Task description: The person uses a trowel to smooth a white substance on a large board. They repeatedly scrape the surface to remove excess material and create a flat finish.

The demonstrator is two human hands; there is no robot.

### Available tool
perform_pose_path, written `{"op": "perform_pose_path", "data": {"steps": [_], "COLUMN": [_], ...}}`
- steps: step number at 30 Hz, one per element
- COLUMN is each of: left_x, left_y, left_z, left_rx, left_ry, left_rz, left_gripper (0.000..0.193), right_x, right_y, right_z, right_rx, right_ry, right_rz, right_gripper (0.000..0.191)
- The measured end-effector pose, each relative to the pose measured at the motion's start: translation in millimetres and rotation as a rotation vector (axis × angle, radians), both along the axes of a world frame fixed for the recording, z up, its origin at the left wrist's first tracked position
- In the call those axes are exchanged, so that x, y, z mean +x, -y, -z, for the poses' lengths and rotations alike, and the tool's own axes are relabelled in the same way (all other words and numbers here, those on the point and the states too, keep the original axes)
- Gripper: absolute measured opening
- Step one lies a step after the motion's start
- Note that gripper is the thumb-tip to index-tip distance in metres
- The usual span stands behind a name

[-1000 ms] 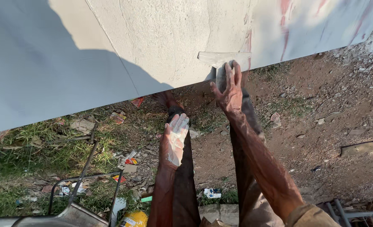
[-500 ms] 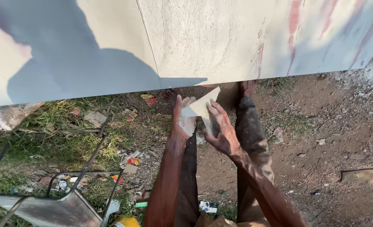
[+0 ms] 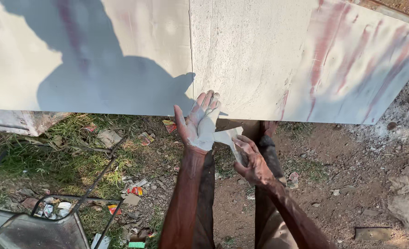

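My left hand [image 3: 199,121] is raised with its fingers spread and its palm coated in white putty, held just below the lower edge of a large pale panel [image 3: 241,55]. My right hand [image 3: 253,161] grips a flat putty blade [image 3: 226,137] smeared white. The blade's tip rests against the heel of my left palm. Both forearms reach up from the bottom of the view over my dark trousers.
The panel has reddish streaks [image 3: 324,50] on its right part and my shadow on the left. Below lie dirt, grass and scattered litter [image 3: 135,189]. A metal barrow with dark handles [image 3: 34,226] stands at lower left. A stone [image 3: 407,207] lies at lower right.
My right hand came down from the panel's edge with the blade and met my left palm. My left hand rose and opened out. The view shifted up and to the left.
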State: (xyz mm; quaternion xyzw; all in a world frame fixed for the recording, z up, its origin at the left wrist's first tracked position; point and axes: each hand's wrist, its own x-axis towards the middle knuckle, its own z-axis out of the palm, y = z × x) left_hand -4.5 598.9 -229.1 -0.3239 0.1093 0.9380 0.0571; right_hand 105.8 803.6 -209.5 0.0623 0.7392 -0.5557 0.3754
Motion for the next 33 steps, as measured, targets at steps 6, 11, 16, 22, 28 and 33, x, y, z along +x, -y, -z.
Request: {"op": "perform_pose_path", "data": {"steps": [6,11,16,22,28,33], "left_x": [-1,80,148,168,162,153], "left_y": [43,55,65,81,77,68], "left_z": [7,13,4,-5,-9,-2], "left_rx": [-0.158,-0.134,-0.129,-0.177,-0.136,-0.105], "left_ry": [0.045,0.275,0.366,0.430,0.457,0.385], "left_rz": [0.152,0.172,0.179,0.181,0.111,0.138], "left_gripper": [0.097,0.096,0.095,0.089,0.087,0.090], "right_x": [-129,-283,-388,-467,-427,-362], "right_y": [14,87,215,334,233,34], "right_z": [68,88,82,71,109,152], "right_rx": [0.035,0.123,0.050,0.052,-0.097,0.042], "right_ry": [-0.140,-0.692,-0.927,-0.777,-0.761,-0.993], "right_rz": [0.234,0.095,-0.060,-0.171,-0.062,0.040], "right_gripper": [0.074,0.082,0.084,0.068,0.074,0.075]}}
